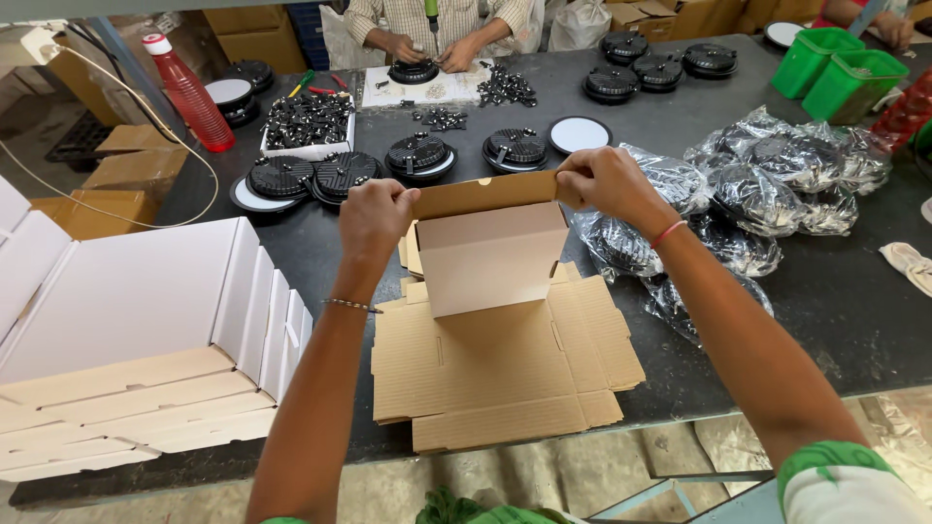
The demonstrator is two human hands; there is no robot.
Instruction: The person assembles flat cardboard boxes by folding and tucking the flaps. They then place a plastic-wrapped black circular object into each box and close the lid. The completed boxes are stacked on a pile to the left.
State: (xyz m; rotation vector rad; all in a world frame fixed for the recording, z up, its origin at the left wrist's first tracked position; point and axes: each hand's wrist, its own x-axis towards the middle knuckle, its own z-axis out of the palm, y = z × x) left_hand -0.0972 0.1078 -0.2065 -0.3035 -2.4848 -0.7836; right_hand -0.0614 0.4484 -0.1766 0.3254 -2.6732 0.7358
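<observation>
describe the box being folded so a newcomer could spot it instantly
On the dark worktable, look at the near edge, where a stack of flat brown corrugated cardboard blanks lies. The half-folded cardboard box stands on that stack, pinched at its top flap by the left hand and right hand. It alone stands upright.

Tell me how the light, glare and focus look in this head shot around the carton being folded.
Head view: even, soft light with faint shadows under the cardboard box; left hand and right hand are sharp, no motion blur; bright glare on the plastic-wrapped parts; wide-angle lens bends the table edge and stretches the forearms; the far person's hands look slightly softer.
</observation>
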